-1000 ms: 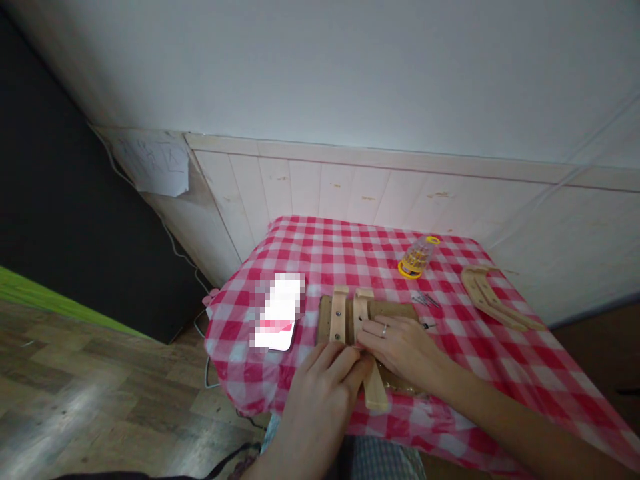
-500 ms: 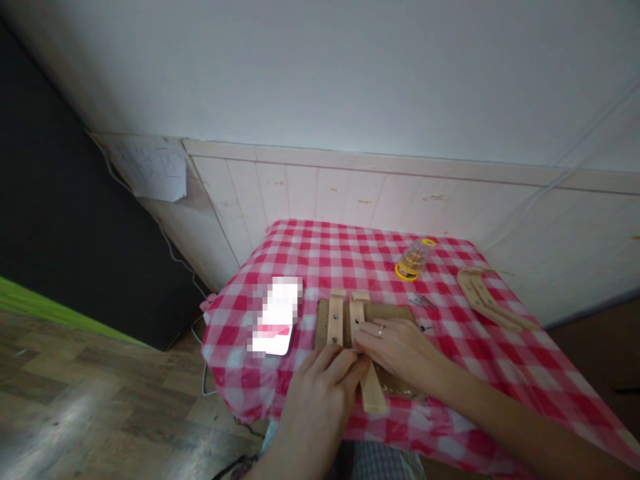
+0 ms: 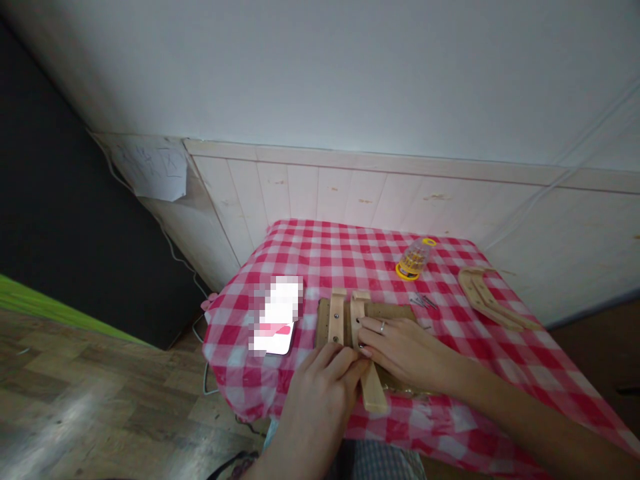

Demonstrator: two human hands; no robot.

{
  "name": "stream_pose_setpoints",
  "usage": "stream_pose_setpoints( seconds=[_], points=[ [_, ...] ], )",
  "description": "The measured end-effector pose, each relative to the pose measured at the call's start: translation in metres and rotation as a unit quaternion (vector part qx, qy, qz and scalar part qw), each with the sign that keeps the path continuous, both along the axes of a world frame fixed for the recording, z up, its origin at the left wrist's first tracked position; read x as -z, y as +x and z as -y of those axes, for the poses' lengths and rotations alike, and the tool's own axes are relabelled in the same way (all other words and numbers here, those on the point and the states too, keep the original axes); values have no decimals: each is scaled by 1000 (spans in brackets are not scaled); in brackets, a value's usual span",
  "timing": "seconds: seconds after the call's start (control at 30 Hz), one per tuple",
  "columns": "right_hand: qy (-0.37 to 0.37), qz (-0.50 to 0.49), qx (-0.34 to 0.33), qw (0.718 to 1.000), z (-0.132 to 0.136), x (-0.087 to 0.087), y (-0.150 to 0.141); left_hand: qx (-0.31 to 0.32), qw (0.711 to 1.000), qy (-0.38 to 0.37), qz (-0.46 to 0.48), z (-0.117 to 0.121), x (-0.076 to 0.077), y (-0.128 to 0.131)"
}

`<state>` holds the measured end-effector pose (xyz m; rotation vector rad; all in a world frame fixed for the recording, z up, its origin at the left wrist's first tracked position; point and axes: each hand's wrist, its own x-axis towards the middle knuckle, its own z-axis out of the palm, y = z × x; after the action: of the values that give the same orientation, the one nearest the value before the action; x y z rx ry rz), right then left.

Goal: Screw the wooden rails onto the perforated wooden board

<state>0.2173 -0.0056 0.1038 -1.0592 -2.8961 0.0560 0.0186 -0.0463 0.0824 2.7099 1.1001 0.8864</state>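
Observation:
My left hand [image 3: 325,377] is closed at the near part of a bent light-wood strip [image 3: 374,397], with its fingers against the strip. From the right side, my right hand [image 3: 405,347], a ring on one finger, meets it over the middle of the same strip. Its fingertips are pinched near a hole; whatever is between them is too small to make out. A second wooden strip [image 3: 337,325] with screws set in it lies parallel on the left. Both strips rest on a brown board [image 3: 393,312], partly covered by my hands.
Several loose screws [image 3: 423,301] lie beyond my right hand. Farther back is a clear container with yellow ends [image 3: 417,260]. Curved wooden pieces [image 3: 484,300] lie at the right, a phone [image 3: 277,327] at the left. A checked cloth [image 3: 340,247] covers the table against the wall.
My right hand has shifted slightly, its fingertips drawing a little to the right and exposing more of the strip. My left hand stays nearly in place.

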Motion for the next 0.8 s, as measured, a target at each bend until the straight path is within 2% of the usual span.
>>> stream_pose_setpoints(
  seconds=[0.13, 0.4, 0.8],
  points=[
    [-67, -30, 36, 997, -1, -6, 0, -1, 1000, 3, 0, 0, -1, 0],
    [-134, -61, 78, 986, -2, -10, 0, 3, 1000, 6, -8, -2, 3, 2],
    [-179, -54, 102, 977, -5, -15, -7, 6, 1000, 0, -20, -1, 7, 0]
  ],
)
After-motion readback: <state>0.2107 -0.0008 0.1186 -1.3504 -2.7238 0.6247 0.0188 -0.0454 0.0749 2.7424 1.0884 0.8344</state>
